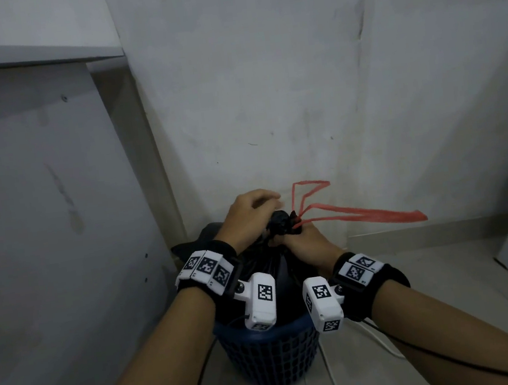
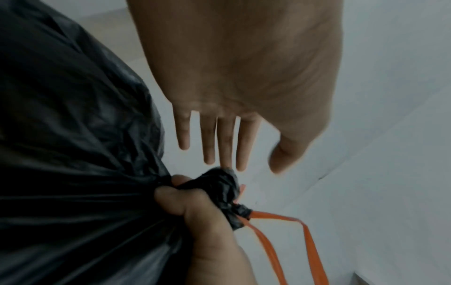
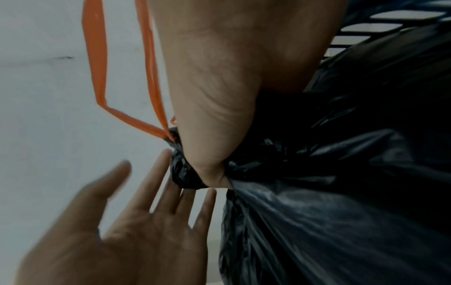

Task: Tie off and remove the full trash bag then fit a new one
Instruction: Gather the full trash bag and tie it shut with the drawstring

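Right hand (image 1: pixel 303 243) has its grip closed round the black bag's neck (image 2: pixel 219 190) beside orange drawstrings (image 1: pixel 361 216); left hand (image 1: pixel 249 217) flat, fingers spread.

The trash bag (image 1: pixel 279 269) under my hands is thin black plastic, crinkled and faintly glossy, catching dull grey highlights along its folds where it is gathered into a tight knot (image 2: pixel 220 188). The drawstring (image 1: pixel 361 216) coming out of it is flat orange-red plastic ribbon, smooth and slightly shiny, creased at its bends. The bin (image 1: pixel 271 355) is dark blue moulded plastic in an open lattice, matt. My wrist bands (image 1: pixel 385 285) look like black cloth, carrying smooth white plastic blocks (image 1: pixel 259 300) with printed black-and-white markers. The wall (image 1: pixel 264 79) is pale, matt, scuffed and streaked.
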